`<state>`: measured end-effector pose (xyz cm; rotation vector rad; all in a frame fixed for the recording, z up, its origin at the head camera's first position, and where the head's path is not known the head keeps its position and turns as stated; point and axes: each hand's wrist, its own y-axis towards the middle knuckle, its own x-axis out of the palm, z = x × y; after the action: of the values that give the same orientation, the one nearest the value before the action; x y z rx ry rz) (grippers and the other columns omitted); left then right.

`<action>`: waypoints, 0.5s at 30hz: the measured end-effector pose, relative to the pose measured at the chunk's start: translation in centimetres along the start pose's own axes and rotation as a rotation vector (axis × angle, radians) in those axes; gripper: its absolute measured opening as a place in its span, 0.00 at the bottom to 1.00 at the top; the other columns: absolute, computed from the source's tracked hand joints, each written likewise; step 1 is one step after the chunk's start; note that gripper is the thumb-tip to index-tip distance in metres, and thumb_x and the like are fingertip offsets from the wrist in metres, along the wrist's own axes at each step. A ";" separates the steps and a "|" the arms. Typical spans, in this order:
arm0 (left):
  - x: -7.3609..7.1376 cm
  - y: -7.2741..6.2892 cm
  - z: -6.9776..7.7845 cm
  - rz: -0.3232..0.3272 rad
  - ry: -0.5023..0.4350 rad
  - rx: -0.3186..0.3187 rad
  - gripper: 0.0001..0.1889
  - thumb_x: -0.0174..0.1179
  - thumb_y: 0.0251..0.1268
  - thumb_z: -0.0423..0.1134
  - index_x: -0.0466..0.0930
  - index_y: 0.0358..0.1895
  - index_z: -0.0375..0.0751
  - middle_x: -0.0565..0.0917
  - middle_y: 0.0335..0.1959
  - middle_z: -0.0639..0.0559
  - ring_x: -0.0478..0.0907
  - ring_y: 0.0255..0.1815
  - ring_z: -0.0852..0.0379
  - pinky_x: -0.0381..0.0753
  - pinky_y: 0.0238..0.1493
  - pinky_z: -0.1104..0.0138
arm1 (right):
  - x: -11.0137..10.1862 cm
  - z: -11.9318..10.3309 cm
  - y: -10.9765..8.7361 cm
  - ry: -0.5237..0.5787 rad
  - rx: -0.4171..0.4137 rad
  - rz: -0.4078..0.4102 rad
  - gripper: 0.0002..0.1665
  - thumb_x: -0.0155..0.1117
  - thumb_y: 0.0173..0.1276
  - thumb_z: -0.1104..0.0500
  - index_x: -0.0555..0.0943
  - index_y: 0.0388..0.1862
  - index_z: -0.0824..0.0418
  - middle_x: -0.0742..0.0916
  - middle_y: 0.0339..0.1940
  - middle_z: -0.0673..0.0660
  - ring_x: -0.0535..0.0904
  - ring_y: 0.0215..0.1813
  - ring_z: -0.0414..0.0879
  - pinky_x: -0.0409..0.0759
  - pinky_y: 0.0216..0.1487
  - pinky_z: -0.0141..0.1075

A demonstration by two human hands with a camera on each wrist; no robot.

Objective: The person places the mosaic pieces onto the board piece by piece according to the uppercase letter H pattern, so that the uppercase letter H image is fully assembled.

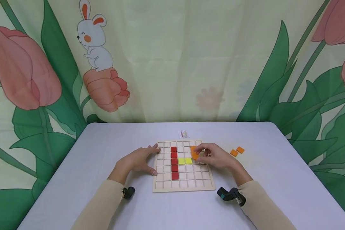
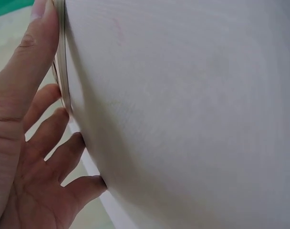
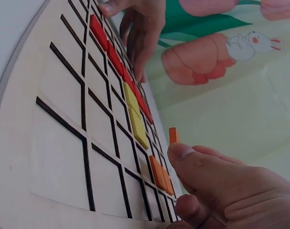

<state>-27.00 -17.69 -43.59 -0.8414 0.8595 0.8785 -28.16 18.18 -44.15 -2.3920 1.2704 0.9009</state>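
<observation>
A wooden grid board (image 1: 164, 190) lies flat on the table. Spread fingers of my left hand (image 1: 136, 159) touch its left edge, thumb nearer me. Between thumb and fingertip, my right hand (image 1: 218, 157) pinches an orange square tile (image 3: 172, 135), raised just off the board's right side. Beneath that hand, orange tiles (image 3: 159, 174) sit in grid cells, partly covered by the fingers in the head view. Several red tiles (image 1: 174, 161) form a column left of centre. Two yellow tiles (image 1: 185, 161) extend rightward from the column.
Two loose orange tiles (image 1: 237, 151) lie on the table to the right of the board. Behind the board is a small card (image 1: 183, 134) with a printed grid. A white cloth (image 1: 74, 179) covers the table, and a patterned curtain (image 1: 172, 64) hangs behind it.
</observation>
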 end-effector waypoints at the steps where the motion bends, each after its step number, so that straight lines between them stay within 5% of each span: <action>1: 0.0 0.0 0.1 -0.003 0.001 0.001 0.57 0.82 0.40 0.59 0.63 0.79 0.61 0.54 0.84 0.60 0.53 0.84 0.47 0.62 0.78 0.46 | 0.1 0.1 -0.1 0.002 0.003 0.001 0.21 0.75 0.67 0.57 0.84 0.58 0.57 0.85 0.48 0.55 0.76 0.37 0.48 0.74 0.35 0.30; 15: 0.0 0.2 -0.1 -0.008 -0.015 -0.027 0.57 0.83 0.40 0.59 0.64 0.79 0.63 0.56 0.84 0.59 0.53 0.84 0.47 0.62 0.78 0.46 | 0.7 0.9 0.0 -0.033 0.002 0.008 0.18 0.75 0.66 0.59 0.84 0.54 0.56 0.84 0.44 0.53 0.76 0.35 0.46 0.74 0.33 0.31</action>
<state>-27.21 -17.69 -43.69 -0.8601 0.8329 0.8903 -28.25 18.20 -45.32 -2.3620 1.2688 0.9375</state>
